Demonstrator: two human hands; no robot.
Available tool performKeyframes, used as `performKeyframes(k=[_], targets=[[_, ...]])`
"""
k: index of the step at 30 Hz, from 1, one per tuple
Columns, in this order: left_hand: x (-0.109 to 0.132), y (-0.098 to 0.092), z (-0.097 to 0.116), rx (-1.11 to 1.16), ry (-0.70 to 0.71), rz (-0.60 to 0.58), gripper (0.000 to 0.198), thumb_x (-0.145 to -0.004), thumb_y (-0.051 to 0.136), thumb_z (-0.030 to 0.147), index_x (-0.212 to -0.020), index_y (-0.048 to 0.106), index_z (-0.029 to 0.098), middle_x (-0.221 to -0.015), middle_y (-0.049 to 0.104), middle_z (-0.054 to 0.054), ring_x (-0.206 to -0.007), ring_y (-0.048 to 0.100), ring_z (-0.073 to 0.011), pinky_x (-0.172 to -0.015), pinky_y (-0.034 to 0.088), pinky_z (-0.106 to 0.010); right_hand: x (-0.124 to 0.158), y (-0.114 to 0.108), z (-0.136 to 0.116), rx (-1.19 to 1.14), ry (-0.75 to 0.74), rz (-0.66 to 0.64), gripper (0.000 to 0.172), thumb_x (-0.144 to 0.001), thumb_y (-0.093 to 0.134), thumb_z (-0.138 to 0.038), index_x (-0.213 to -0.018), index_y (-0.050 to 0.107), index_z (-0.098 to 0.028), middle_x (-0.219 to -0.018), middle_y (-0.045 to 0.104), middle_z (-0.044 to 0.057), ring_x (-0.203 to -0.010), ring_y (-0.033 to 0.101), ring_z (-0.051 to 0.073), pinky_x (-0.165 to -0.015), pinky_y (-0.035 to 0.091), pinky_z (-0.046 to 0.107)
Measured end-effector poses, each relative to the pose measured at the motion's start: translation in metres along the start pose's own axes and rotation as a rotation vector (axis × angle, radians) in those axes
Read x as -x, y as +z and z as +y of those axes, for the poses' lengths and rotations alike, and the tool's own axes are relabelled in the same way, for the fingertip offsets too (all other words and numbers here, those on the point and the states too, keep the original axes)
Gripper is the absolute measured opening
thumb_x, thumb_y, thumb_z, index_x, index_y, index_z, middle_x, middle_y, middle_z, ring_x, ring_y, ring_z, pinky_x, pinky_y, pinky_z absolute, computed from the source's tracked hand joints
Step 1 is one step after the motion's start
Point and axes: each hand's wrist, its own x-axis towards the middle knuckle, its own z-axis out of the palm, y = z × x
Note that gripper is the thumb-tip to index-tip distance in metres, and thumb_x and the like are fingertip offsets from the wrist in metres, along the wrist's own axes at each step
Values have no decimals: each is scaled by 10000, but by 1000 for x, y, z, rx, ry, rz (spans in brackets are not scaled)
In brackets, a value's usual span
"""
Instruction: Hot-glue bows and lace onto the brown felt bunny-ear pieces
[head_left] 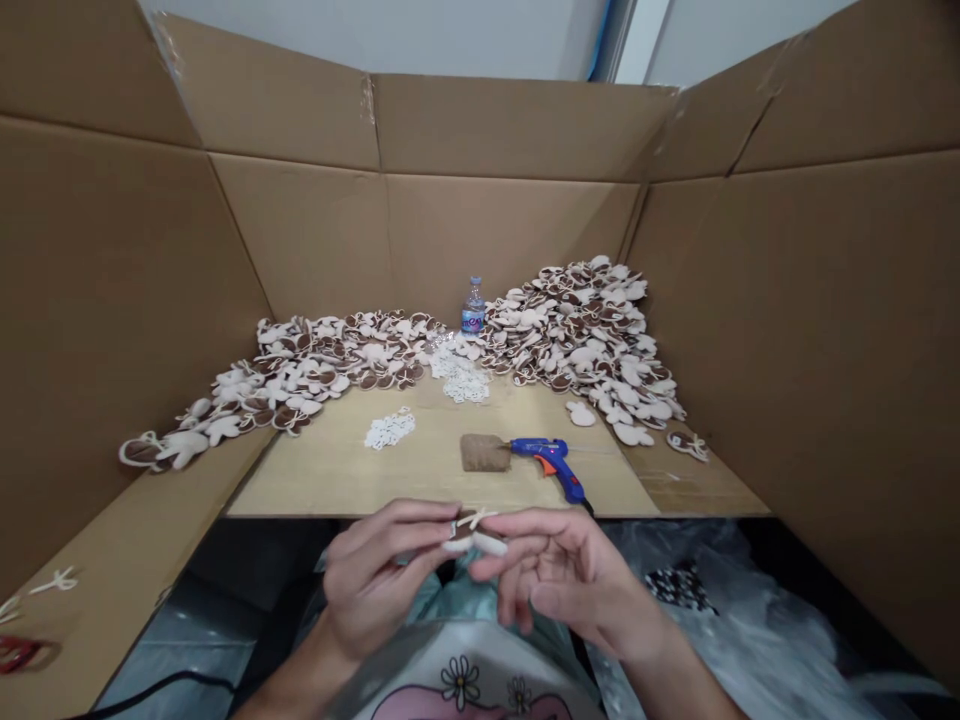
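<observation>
Near the table's front edge, my left hand (386,565) is closed on a small brown-and-white plush piece (466,533) with a cream string bow across its top. My fingers cover its left end. My right hand (559,570) is at its right side, index fingertip against the bow, the other fingers and thumb apart. Beyond my hands lies a blue glue gun (544,450) with an orange trigger, its nozzle over a brown pad (484,453).
Heaps of similar plush pieces lie at the back left (322,355) and back right (585,330). Between them stands a water bottle (473,310). White loops form a small pile (390,428) and a larger one (461,375). Tall cardboard walls (510,230) enclose the table.
</observation>
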Motion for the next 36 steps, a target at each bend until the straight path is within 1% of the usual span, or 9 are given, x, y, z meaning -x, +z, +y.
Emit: performKeyframes(k=[8, 13, 18, 20, 22, 25, 27, 29, 36], targets=[[-5, -4, -10, -155, 228, -197, 442, -801, 655, -41, -1170, 679, 203, -985, 764, -73, -974, 714, -222, -818, 616, -361, -14, -7, 7, -15, 45, 154, 265, -796, 770, -318, -998, 736, -150, -829, 779, 89, -602, 698, 104, -541, 501, 168], [-10, -12, -19, -228, 225, -275, 372, -798, 712, 48, -1130, 677, 210, -1018, 763, -90, -966, 718, -230, -825, 608, -347, -26, -28, 17, 212, 42, 376, 398, -813, 696, -535, -756, 683, -141, -598, 669, 6, -453, 555, 53, -443, 383, 143], [-15, -29, -25, -354, 68, -74, 153, -860, 630, 85, -931, 680, 211, -849, 752, -44, -778, 723, -177, -708, 582, -243, -31, -52, 13, 681, 308, 124, 597, -848, 538, -670, -628, 676, -132, -489, 560, -12, -410, 455, 63, -421, 335, 175], [-15, -34, -29, -439, -12, 27, 95, -867, 641, 139, -913, 674, 215, -812, 744, -24, -732, 716, -166, -720, 567, -231, -27, -56, 4, 836, 283, 128, 584, -856, 526, -666, -685, 710, -138, -568, 628, 21, -501, 554, 113, -499, 437, 213], [-14, -38, -34, -500, -98, 84, 36, -864, 665, 226, -899, 675, 220, -824, 745, -16, -732, 716, -166, -738, 556, -226, -20, -59, -8, 1006, 56, 290, 478, -864, 572, -601, -962, 744, -165, -886, 732, 86, -854, 677, 205, -757, 527, 288], [-13, -40, -40, -501, -206, 117, 100, -862, 664, 323, -878, 679, 225, -834, 746, -11, -762, 719, -174, -740, 548, -222, -7, -63, -27, 1163, -174, 441, 640, -884, 611, -491, -1460, 436, -275, -1528, 408, 119, -1440, 317, 258, -1084, 379, 388], [-14, -39, -42, -478, -259, 137, 137, -857, 660, 360, -859, 685, 226, -832, 748, -11, -763, 720, -178, -731, 548, -223, 0, -68, -34, 1209, -160, 451, 700, -904, 589, -469, -1523, 299, -319, -1648, 110, 66, -1503, 125, 255, -1122, 338, 413], [-15, -38, -43, -452, -289, 154, 163, -850, 658, 385, -833, 698, 228, -821, 754, -10, -751, 722, -182, -712, 550, -225, 2, -72, -36, 1231, -178, 479, 662, -922, 563, -459, -1518, 309, -325, -1655, -2, 29, -1505, 86, 264, -1136, 323, 431], [-16, -42, -48, -355, -433, 153, 252, -791, 683, 457, -716, 741, 223, -703, 751, -14, -631, 696, -192, -604, 541, -239, -9, -74, -28, 1172, -220, 512, 643, -904, 583, -446, -1483, 405, -232, -1610, 241, 87, -1463, 270, 280, -1088, 410, 438]])
